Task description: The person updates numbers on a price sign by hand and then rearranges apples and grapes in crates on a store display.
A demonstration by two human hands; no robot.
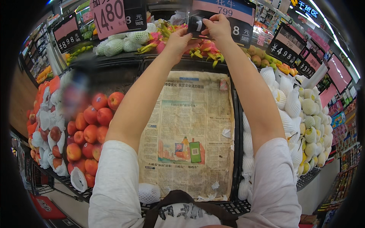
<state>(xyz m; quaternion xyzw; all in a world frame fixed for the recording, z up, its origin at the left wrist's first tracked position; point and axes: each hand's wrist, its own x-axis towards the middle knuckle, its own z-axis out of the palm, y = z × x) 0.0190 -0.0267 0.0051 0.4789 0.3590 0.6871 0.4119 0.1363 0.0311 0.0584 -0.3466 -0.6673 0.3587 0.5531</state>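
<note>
At 12 o'clock, high up and past the far edge of the newspaper-lined bin, the black tile stands against the price sign, whose wider part reaches toward 1 o'clock. Your right hand has the tile's right side pinched between thumb and forefinger. Your left hand is just below and left of the tile, its fingers bent toward the sign's lower edge; whether they grip anything, I cannot tell. Right behind and beneath your hands lie pink dragon fruit. Between your forearms, at the centre, the newspaper lies stained and torn at its edges, with a white foam net by its near corner at 7 o'clock. Red apples are heaped at 9 o'clock, and net-wrapped pale fruit fills 3 o'clock. Toward 11 o'clock, green fruit in nets sits under a pink sign; another sign hangs at 2 o'clock.
</note>
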